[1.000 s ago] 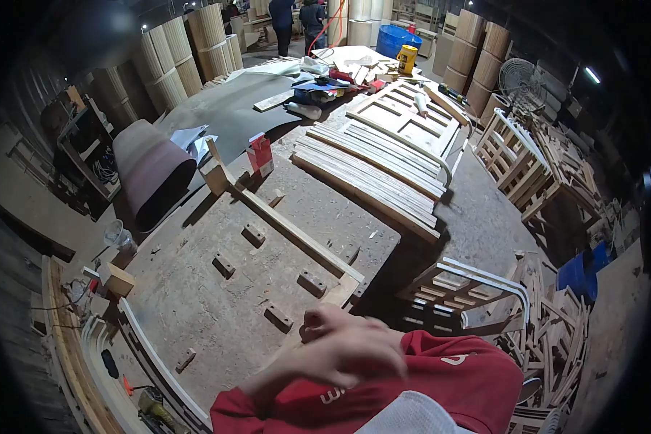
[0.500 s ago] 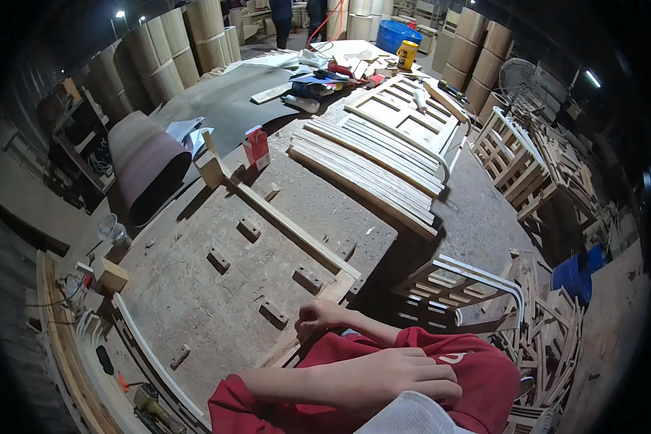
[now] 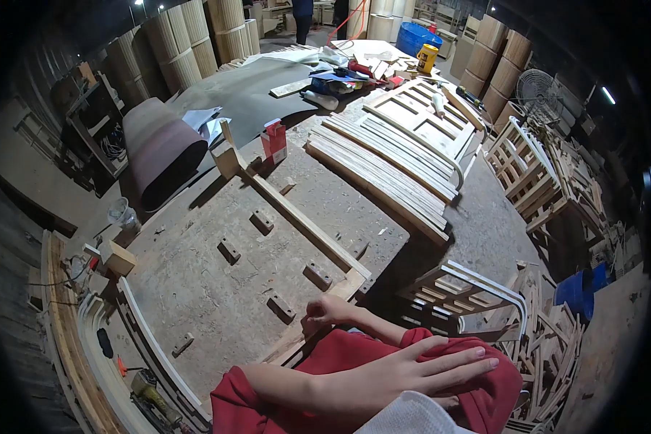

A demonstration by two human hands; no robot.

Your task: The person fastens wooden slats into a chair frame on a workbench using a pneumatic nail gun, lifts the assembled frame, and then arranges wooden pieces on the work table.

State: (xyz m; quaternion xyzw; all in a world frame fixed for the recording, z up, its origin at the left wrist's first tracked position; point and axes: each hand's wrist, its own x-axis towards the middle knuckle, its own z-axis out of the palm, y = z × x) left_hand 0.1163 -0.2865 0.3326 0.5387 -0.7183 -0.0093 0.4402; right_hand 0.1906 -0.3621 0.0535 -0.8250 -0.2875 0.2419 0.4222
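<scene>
My arms are crossed in front of my body. My left hand [image 3: 430, 369] lies on the red right sleeve [image 3: 484, 376], its fingers stretched out and apart. Curled in on itself, my right hand [image 3: 325, 312] rests at the near edge of the worktable [image 3: 217, 304], by a wooden edge strip [image 3: 286, 347]; nothing shows in its fingers. Several small dark wooden blocks with holes are fixed on the tabletop, the nearest block [image 3: 281, 307] just left of that hand. A long wooden rail [image 3: 304, 221] runs along the table's far side.
Stacked wooden strips [image 3: 380, 177] and a panel frame [image 3: 419, 116] lie beyond the table. A slatted frame [image 3: 470, 296] and scrap wood [image 3: 550, 347] are at the right. A red box [image 3: 274, 141] stands near a wooden block. A nail gun [image 3: 152, 396] lies lower left.
My left hand's fingers have gone from curled to stretched out over the sleeve. My right hand stays at the table edge. The view has shifted slightly to the left.
</scene>
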